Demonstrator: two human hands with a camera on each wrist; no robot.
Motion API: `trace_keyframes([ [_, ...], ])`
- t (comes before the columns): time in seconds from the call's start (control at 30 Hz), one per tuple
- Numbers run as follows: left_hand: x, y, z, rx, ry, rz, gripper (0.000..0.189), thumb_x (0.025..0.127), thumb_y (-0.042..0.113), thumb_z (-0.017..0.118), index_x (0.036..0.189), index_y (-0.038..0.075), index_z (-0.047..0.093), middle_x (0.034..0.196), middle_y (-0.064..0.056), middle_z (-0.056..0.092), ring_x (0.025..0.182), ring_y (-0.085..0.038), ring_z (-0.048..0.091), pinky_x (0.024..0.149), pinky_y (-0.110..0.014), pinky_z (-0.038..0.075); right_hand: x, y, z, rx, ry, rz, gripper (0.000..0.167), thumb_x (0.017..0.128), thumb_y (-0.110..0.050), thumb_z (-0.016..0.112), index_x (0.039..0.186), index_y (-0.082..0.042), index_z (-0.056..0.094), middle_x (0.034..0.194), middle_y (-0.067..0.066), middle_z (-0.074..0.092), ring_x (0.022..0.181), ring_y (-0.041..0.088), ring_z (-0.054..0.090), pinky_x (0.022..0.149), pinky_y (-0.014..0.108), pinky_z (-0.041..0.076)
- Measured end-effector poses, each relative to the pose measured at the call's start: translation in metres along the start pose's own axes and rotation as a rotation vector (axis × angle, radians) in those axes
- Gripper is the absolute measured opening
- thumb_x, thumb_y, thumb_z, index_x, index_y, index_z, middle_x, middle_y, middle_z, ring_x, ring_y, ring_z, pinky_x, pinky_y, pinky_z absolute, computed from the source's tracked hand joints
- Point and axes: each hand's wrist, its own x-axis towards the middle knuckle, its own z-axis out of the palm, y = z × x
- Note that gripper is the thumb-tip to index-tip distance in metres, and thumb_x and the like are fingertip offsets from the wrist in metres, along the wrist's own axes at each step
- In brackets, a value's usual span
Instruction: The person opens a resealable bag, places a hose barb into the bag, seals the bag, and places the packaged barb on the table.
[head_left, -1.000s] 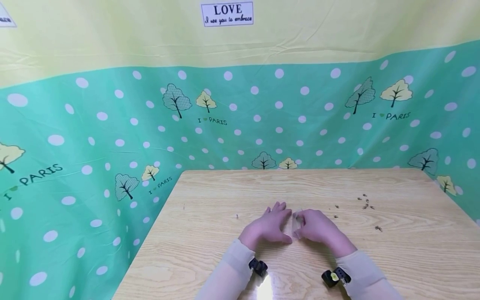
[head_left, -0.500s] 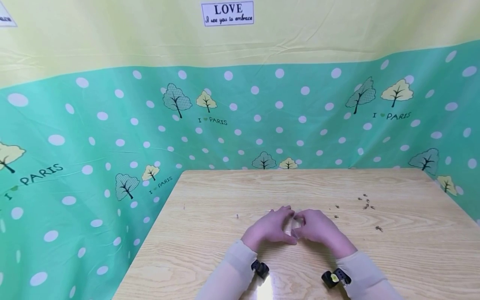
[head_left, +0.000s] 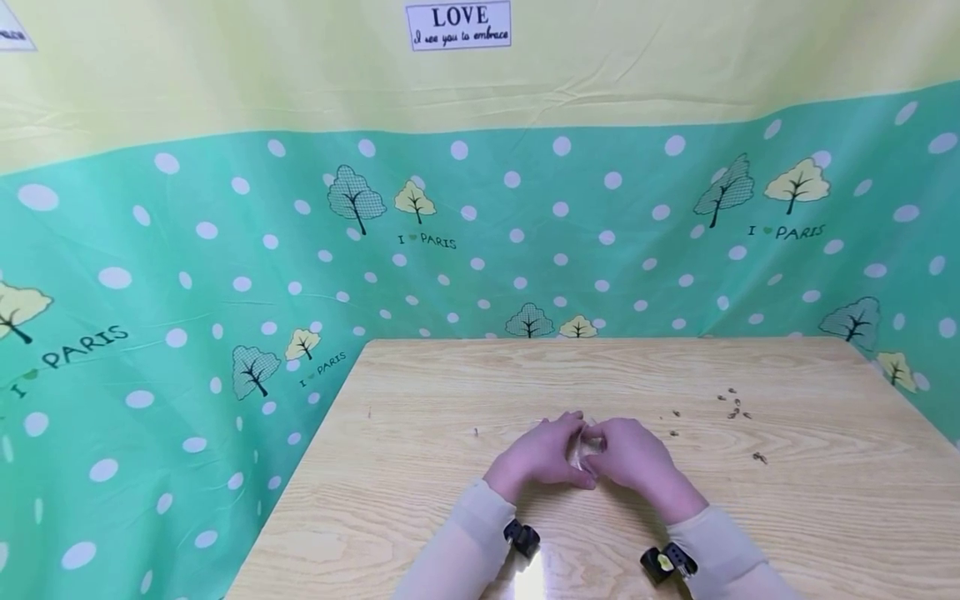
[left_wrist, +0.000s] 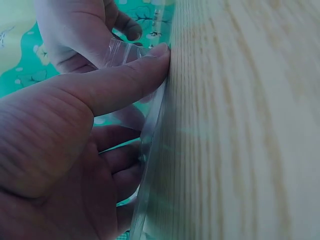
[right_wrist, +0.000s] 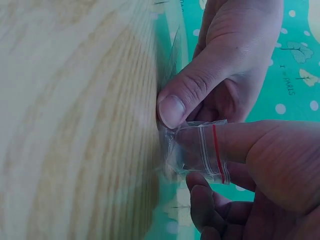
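Note:
A small clear zip bag (right_wrist: 197, 162) with a red line along its mouth stands between both hands, close to the tabletop. My right hand (head_left: 633, 450) holds it from the right; in the right wrist view its thumb reaches into or behind the bag's mouth, and its other fingers curl below. My left hand (head_left: 543, 454) curves round the bag's left side, its thumb tip (right_wrist: 172, 110) against the bag at the tabletop. Between the hands, only part of the bag (head_left: 588, 452) shows in the head view.
Several small dark pieces (head_left: 735, 408) lie scattered on the wooden table (head_left: 420, 383) right of the hands. A tiny pale piece (head_left: 475, 432) lies to the left. A patterned green and yellow curtain (head_left: 480, 225) hangs behind the table.
My left hand has moved slightly right, from just beside the bag to against it, fingertips now near the right hand's. The right hand stays nearly in place. The scattered pieces have not moved.

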Motion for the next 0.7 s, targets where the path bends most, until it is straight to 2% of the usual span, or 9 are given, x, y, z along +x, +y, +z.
trace_keyframes([
  [0.17, 0.0025, 0.0013, 0.0003, 0.017, -0.003, 0.016, 0.085, 0.083, 0.041, 0.094, 0.153, 0.012, 0.055, 0.169, -0.011, 0.041, 0.156, -0.024, 0.037, 0.130, -0.045, 0.026, -0.0020, 0.0012, -0.0006, -0.013, -0.004, 0.001, 0.039, 0.085, -0.019, 0.084, 0.123, -0.010, 0.081, 0.060, -0.004, 0.045, 0.052, 0.013, 0.042, 0.050, 0.029, 0.035],
  [0.3, 0.0030, 0.0028, -0.0006, 0.041, 0.004, 0.034, 0.091, 0.081, 0.041, 0.095, 0.155, 0.011, 0.053, 0.170, -0.010, 0.040, 0.159, -0.027, 0.031, 0.132, -0.050, 0.019, -0.0021, 0.0011, -0.0006, -0.021, -0.014, 0.005, 0.041, 0.086, -0.023, 0.084, 0.125, -0.010, 0.080, 0.063, -0.003, 0.050, 0.055, 0.015, 0.045, 0.052, 0.031, 0.037],
  [0.43, 0.0027, 0.0032, -0.0015, 0.079, 0.029, 0.046, 0.092, 0.078, 0.044, 0.096, 0.154, 0.012, 0.055, 0.168, -0.009, 0.042, 0.159, -0.029, 0.031, 0.132, -0.057, 0.012, -0.0017, -0.0002, -0.0011, -0.024, -0.017, 0.006, 0.045, 0.087, -0.026, 0.085, 0.128, -0.009, 0.079, 0.067, -0.001, 0.057, 0.056, 0.015, 0.045, 0.053, 0.032, 0.038],
  [0.53, 0.0030, 0.0022, -0.0010, 0.070, 0.034, 0.039, 0.088, 0.078, 0.043, 0.097, 0.151, 0.012, 0.058, 0.166, -0.009, 0.045, 0.158, -0.028, 0.033, 0.132, -0.055, 0.013, -0.0026, -0.0017, -0.0021, -0.023, -0.020, 0.004, 0.045, 0.086, -0.023, 0.084, 0.129, -0.008, 0.078, 0.069, 0.000, 0.058, 0.056, 0.016, 0.045, 0.053, 0.032, 0.038],
  [0.7, 0.0038, 0.0009, 0.0011, 0.010, 0.013, 0.002, 0.083, 0.079, 0.040, 0.097, 0.148, 0.014, 0.059, 0.166, -0.008, 0.046, 0.157, -0.026, 0.035, 0.131, -0.045, 0.022, -0.0020, -0.0009, -0.0047, 0.036, -0.049, 0.004, 0.042, 0.087, -0.021, 0.084, 0.127, -0.009, 0.079, 0.068, -0.001, 0.057, 0.054, 0.015, 0.044, 0.052, 0.031, 0.039],
])
